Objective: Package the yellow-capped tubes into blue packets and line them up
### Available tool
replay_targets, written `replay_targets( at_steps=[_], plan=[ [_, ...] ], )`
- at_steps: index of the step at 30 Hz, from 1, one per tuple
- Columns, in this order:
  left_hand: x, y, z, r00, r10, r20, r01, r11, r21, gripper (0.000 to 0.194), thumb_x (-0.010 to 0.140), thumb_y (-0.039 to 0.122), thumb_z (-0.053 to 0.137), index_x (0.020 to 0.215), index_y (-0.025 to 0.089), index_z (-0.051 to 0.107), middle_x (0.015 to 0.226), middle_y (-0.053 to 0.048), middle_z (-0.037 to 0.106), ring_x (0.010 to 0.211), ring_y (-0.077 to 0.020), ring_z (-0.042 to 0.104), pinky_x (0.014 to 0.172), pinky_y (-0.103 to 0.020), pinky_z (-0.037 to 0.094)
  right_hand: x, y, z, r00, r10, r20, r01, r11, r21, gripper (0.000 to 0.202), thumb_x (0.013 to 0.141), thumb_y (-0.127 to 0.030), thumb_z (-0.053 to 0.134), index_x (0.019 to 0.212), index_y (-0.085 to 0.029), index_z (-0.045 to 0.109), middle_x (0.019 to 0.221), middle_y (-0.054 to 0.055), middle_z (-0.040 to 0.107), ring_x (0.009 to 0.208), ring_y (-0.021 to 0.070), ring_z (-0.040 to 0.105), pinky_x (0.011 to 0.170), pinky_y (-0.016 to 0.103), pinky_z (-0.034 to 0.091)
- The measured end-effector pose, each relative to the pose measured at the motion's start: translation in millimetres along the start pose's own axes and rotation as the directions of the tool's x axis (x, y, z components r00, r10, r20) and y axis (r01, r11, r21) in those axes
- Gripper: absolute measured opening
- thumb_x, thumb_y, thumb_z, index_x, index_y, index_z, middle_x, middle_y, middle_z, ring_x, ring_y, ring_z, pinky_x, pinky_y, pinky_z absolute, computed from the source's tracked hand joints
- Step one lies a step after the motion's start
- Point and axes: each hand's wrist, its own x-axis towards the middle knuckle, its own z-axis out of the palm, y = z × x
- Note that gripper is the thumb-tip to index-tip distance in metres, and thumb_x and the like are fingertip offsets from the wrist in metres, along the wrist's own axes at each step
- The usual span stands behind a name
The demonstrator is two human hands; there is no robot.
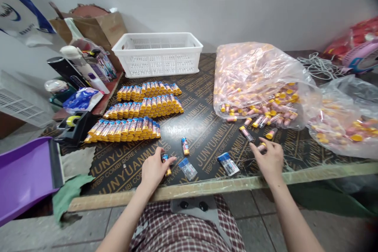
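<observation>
Between the thumb and fingers of my left hand (154, 168) is a small labelled tube (167, 171) with a yellow end, low over the board. Another labelled tube (185, 146) lies just beyond it. My right hand (269, 160) has its fingers closed around a yellow-capped clear tube (262, 147), partly covered by the fingers. Two more unlabelled tubes, one dark pink inside (246, 134) and one yellow-capped (271, 133), rest close by. A stack of blue-topped clear labels (228, 163) sits between my hands, with a looser clear label piece (187, 168) nearer the left.
Three rows of labelled tubes (126, 128) stand at the left, before a white plastic basket (165, 61). A large clear bag (251, 71) spills tubes at the right, beside a smaller bag (339, 118). A tape dispenser (75, 128) and purple dustpan (26, 177) are far left.
</observation>
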Motion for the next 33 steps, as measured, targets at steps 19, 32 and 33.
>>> replay_targets(
  at_steps=[19, 32, 33],
  plan=[
    [25, 19, -5.3, 0.995, 0.061, 0.081, -0.046, 0.984, -0.171, 0.032, 0.075, 0.036, 0.062, 0.101, 0.02, 0.054, 0.071, -0.003, 0.066, 0.073, -0.0206, 0.063, 0.063, -0.025, 0.039, 14, 17, 5, 0.896, 0.198, 0.398, -0.055, 0.938, -0.342, 0.059, 0.084, -0.051, 0.039, 0.132, -0.018, 0.046, 0.088, 0.016, 0.069, 0.077, 0.0328, 0.067, 0.066, 0.04, 0.049],
    [53, 71, 2.1, 0.993, 0.082, 0.087, -0.086, 0.996, 0.037, 0.058, 0.069, 0.056, 0.061, 0.11, 0.016, 0.05, 0.097, -0.019, 0.067, 0.091, -0.0332, 0.063, 0.073, -0.035, 0.043, 17, 21, 6, 0.861, 0.229, 0.454, -0.095, 0.95, -0.299, 0.061, 0.084, -0.051, 0.038, 0.134, -0.017, 0.046, 0.101, 0.024, 0.066, 0.084, 0.0353, 0.067, 0.065, 0.042, 0.045],
    [51, 71, 1.5, 0.992, 0.08, 0.094, -0.083, 0.996, 0.037, 0.055, 0.07, 0.053, 0.061, 0.11, 0.016, 0.05, 0.097, -0.019, 0.067, 0.091, -0.0328, 0.063, 0.074, -0.035, 0.043, 18, 24, 9, 0.866, 0.238, 0.439, -0.122, 0.954, -0.276, 0.061, 0.082, -0.053, 0.042, 0.132, -0.018, 0.048, 0.098, 0.027, 0.065, 0.081, 0.0357, 0.067, 0.063, 0.044, 0.044]
  ],
)
